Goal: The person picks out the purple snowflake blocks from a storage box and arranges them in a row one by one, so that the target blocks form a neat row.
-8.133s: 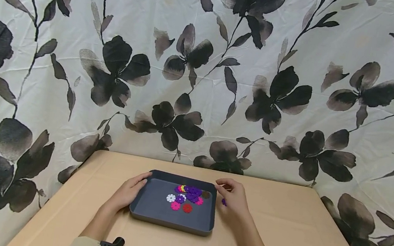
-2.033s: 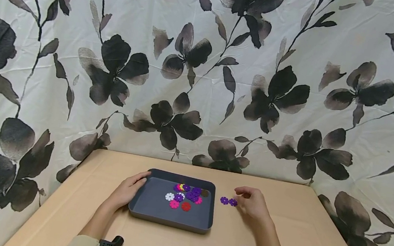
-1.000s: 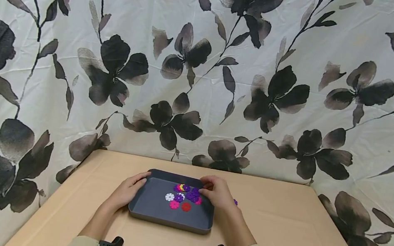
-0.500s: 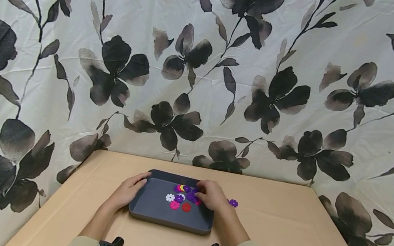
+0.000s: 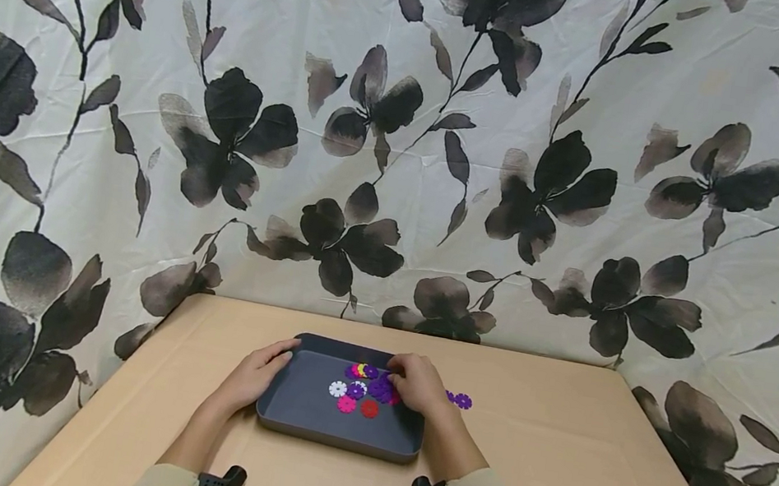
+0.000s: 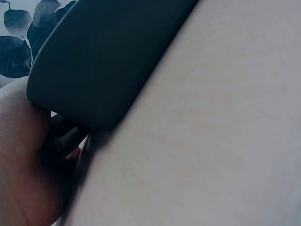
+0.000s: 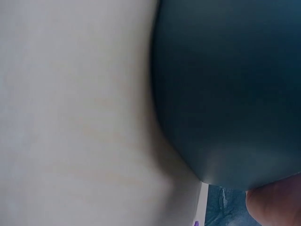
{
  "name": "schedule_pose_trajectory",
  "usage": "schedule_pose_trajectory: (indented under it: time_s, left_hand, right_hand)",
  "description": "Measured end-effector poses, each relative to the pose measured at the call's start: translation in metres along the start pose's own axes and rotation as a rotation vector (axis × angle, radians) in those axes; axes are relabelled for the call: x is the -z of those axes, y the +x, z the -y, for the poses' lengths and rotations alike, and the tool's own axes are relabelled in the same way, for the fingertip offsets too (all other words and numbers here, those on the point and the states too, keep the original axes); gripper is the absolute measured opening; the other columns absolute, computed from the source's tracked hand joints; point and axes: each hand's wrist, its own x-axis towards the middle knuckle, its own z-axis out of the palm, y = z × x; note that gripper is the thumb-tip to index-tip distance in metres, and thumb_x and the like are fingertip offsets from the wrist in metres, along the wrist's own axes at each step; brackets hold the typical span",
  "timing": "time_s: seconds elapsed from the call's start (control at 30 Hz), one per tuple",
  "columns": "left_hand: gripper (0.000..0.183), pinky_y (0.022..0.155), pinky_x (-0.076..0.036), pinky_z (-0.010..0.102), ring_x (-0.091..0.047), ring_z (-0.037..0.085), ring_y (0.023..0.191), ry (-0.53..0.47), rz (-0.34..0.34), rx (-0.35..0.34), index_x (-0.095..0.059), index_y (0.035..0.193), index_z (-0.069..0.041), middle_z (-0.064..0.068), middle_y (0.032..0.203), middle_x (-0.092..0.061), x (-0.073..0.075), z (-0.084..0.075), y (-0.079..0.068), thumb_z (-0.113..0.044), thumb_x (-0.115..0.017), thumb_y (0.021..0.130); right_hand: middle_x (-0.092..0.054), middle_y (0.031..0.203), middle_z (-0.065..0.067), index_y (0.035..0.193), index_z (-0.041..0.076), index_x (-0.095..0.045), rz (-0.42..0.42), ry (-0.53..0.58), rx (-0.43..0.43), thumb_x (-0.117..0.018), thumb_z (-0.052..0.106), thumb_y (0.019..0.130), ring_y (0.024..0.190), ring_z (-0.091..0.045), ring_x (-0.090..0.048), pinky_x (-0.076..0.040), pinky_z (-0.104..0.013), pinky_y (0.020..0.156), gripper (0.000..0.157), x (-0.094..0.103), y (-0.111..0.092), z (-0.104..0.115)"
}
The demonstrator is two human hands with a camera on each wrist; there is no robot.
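Observation:
A dark grey tray (image 5: 319, 424) lies on the table, holding small flower-shaped discs with notched edges. Purple discs (image 5: 380, 389) form a pile right of its middle, among white, pink, yellow and red ones. My left hand (image 5: 253, 373) grips the tray's left side, thumb at the rim; the left wrist view shows fingers curled below the tray wall (image 6: 108, 61). My right hand (image 5: 420, 384) reaches over the right rim, bent fingertips right at the purple pile. I cannot tell whether they pinch a disc. In the right wrist view, the tray wall (image 7: 225, 94) hides most of this hand.
Two purple discs (image 5: 463, 401) lie on the tan table (image 5: 590, 462) to the right of the tray, one partly behind my right wrist. A white cloth (image 5: 382, 292) with dark flowers hangs behind the table's far edge. Each wrist carries a black camera (image 5: 221, 483).
My right hand has moved left from the purple discs on the table to the pile in the tray. One more purple disc lies on the table than showed 8 seconds ago. My left hand stays put.

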Motion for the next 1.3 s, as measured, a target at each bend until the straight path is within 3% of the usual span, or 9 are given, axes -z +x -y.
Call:
schedule_pose_trajectory:
  time_s: [0.3,0.67,1.3]
  left_hand:
    - [0.044,0.128,-0.027,0.057,-0.033,0.036,0.156,0.006,0.001,0.005,-0.050,0.155,-0.014,0.014,0.163,-0.044,0.0006,-0.0004,-0.0003,-0.026,-0.045,0.113]
    - [0.044,0.128,-0.026,0.057,-0.033,0.037,0.156,0.009,-0.004,0.006,-0.050,0.156,-0.014,0.014,0.164,-0.043,0.0008,-0.0021,-0.0001,-0.026,-0.044,0.113]
    - [0.044,0.128,-0.026,0.058,-0.033,0.037,0.156,0.006,0.002,-0.004,-0.050,0.156,-0.015,0.014,0.164,-0.043,0.0009,-0.0013,-0.0012,-0.026,-0.045,0.113]
  right_hand:
    - [-0.076,0.095,-0.007,0.106,0.003,-0.078,0.008,0.018,0.010,-0.076,0.003,0.093,0.087,-0.018,-0.067,-0.061,-0.045,0.088,0.013,-0.0016,0.0010,-0.0018]
    - [-0.071,0.084,0.001,0.091,0.007,-0.077,0.024,-0.005,0.008,-0.076,0.007,0.094,0.076,-0.012,-0.058,-0.054,-0.035,0.076,0.004,0.0006,0.0014,-0.0005]
    - [-0.070,0.088,0.001,0.095,0.010,-0.079,0.124,0.006,-0.006,-0.078,0.012,0.093,0.081,-0.014,-0.058,-0.053,-0.037,0.081,0.003,0.0012,0.0038,-0.0021]
